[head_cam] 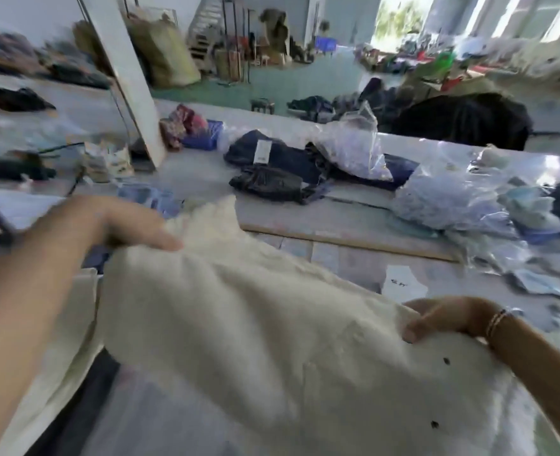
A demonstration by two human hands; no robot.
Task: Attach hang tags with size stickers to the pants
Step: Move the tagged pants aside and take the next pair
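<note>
A cream-white pair of pants point(255, 324) is stretched in the air across the lower middle of the frame, blurred by motion. My left hand point(107, 222) grips its upper left edge, fingers curled into the cloth. My right hand point(443, 317), a bracelet on the wrist, pinches the right edge with thumb on top. Two small dark buttons show on the cloth at the lower right. A white paper tag point(400, 284) with dark writing lies on the table just beyond my right hand.
Dark blue pants point(281, 159) with a white tag lie at the table's middle. Clear plastic bags point(354, 143) are heaped beside them and at the right point(462, 205). A slanted white post point(130, 80) stands at the back left. A wooden strip point(354, 241) crosses the table.
</note>
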